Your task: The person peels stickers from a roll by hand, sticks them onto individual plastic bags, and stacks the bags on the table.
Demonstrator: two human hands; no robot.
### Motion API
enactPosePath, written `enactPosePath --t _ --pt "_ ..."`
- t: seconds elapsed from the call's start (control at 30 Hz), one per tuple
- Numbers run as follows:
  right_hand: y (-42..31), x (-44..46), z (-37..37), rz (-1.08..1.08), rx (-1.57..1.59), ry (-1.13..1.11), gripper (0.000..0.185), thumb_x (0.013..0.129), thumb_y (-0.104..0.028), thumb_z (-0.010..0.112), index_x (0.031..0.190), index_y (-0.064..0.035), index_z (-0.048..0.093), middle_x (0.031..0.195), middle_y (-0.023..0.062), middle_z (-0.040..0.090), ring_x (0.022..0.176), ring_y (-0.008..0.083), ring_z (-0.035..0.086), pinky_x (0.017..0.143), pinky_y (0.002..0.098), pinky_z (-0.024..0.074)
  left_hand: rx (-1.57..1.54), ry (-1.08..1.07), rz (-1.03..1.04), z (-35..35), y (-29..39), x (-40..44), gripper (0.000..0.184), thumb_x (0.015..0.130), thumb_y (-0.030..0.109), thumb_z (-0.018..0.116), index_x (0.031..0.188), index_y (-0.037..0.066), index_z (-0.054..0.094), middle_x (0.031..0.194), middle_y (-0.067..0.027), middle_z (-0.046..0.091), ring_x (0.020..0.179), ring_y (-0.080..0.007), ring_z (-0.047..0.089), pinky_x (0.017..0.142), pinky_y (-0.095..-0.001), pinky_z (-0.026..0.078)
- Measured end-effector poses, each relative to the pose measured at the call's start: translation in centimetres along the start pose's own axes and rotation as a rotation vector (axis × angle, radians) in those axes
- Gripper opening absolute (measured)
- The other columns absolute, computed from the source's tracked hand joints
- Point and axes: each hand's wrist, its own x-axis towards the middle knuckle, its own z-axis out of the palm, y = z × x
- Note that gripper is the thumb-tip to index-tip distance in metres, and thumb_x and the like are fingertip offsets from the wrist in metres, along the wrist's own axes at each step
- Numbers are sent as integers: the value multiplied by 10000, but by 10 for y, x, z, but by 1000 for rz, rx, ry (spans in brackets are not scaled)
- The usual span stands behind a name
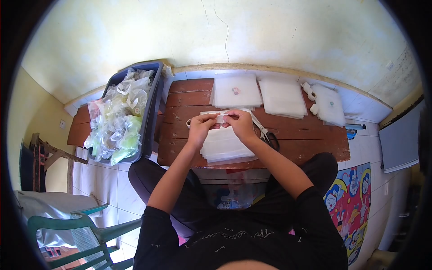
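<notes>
Above the wooden table, my left hand (201,129) and my right hand (241,125) meet, fingertips pinched on a small, whitish, translucent piece (221,119). Its exact kind is too small to make out. Beneath both hands lies a stack of clear plastic bags or sheets (227,147). Scissors (272,140) with black handles rest beside my right hand, partly on the stack. Close to my left hand a pale round item (188,123) shows only in part.
The brown wooden table (180,148) bears more plastic stacks at the back: left (237,90), middle (282,96) and right (330,104). White rolls (308,91) lie between two of them. A dark tub (146,130) full of plastic bags stands left; a green chair (96,229) is lower left.
</notes>
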Motion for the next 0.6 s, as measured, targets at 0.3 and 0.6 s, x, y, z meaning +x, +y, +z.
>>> enactPosePath --t 0.3,0.6 --pt "-5 25 11 236 412 128 130 840 39 666 962 86 668 814 129 698 644 155 671 604 247 574 522 153 387 7 -7 10 101 883 23 651 972 -18 675 795 -121 727 734 -111 685 683 -258 530" --pt "9 64 15 -353 -330 112 89 825 16 666 883 9 734 748 141 707 619 186 672 595 294 535 -42 62 -21 -11 -10 51 151 900 46 644 1040 -7 620 976 -79 677 879 -156 672 795 -343 559"
